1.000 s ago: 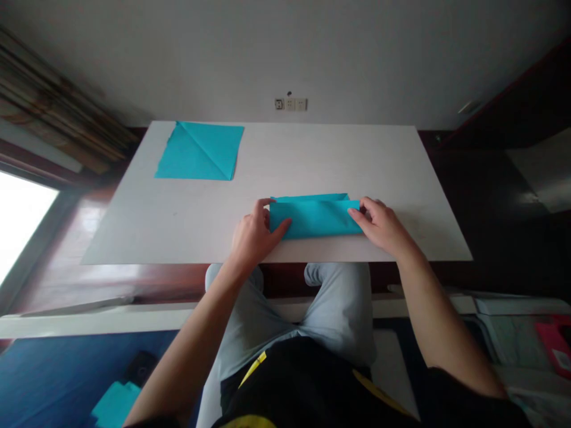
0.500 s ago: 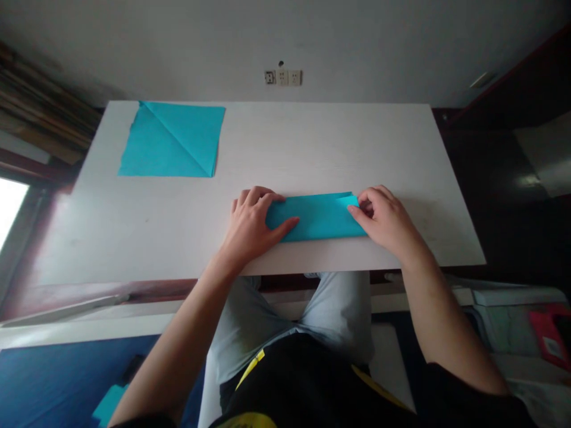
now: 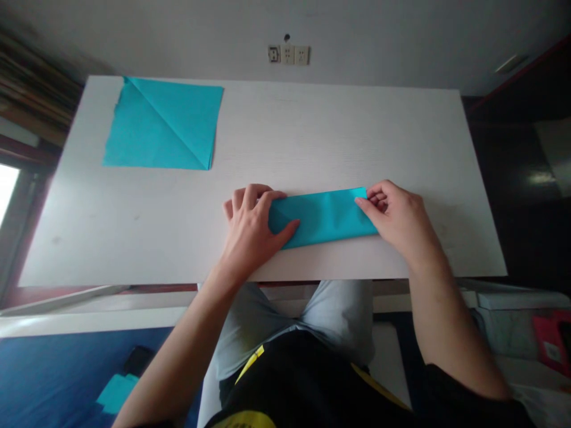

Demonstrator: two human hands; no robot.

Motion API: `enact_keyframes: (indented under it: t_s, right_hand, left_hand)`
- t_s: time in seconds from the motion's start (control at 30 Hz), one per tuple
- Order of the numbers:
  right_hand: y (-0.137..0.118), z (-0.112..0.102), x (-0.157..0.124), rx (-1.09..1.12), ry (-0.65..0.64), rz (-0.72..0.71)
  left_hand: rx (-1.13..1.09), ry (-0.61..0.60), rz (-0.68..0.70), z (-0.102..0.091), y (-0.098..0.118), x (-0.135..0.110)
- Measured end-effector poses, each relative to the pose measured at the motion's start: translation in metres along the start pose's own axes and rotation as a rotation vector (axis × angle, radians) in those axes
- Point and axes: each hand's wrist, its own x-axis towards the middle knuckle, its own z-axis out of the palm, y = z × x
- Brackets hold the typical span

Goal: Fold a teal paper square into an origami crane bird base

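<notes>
A long, flat strip of folded turquoise paper (image 3: 325,217) lies on the white table, near its front edge and slightly tilted. My left hand (image 3: 250,229) holds the strip's left end, thumb on the top face and index finger at the far edge; the other fingers bend down to the tabletop. At the opposite end, my right hand (image 3: 395,214) pinches the far right corner between thumb and curled fingers. The fingertips under that corner are partly hidden.
A larger turquoise sheet (image 3: 165,125) with a diagonal crease lies at the table's back left. The white table (image 3: 339,137) stands against a wall with sockets (image 3: 288,54). More turquoise pieces (image 3: 116,392) and a dark object (image 3: 138,359) lie lower left, on a blue surface.
The raised flap at the strip's right end now lies level with the rest. My right hand has shifted slightly right along with that end. The head view has moved a little.
</notes>
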Motion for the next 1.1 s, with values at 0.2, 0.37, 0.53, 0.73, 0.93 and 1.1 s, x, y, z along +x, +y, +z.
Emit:
enact_keyframes:
  t_s: [0.2, 0.37, 0.53, 0.73, 0.93, 1.1]
  right_hand:
    - [0.002, 0.000, 0.003, -0.015, -0.003, 0.020]
    - [0.000, -0.001, 0.002, -0.009, -0.004, 0.043]
    - [0.002, 0.001, 0.002, -0.015, 0.003, 0.035]
    - [0.005, 0.005, 0.004, -0.036, 0.006, 0.033]
    - [0.003, 0.009, 0.004, -0.029, 0.027, 0.023]
    - [0.004, 0.011, 0.005, -0.051, 0.029, 0.039]
  left_hand:
    - [-0.019, -0.053, -0.020, -0.008, 0.005, 0.000]
    - [-0.027, -0.059, -0.026, -0.009, 0.003, 0.001]
    - [0.013, -0.078, -0.016, -0.015, 0.011, 0.000]
    - [0.071, -0.227, 0.310, -0.010, 0.048, -0.008]
    - [0.109, -0.188, 0.334, 0.025, 0.082, -0.023]
    - [0.177, -0.173, 0.330, 0.041, 0.085, -0.034]
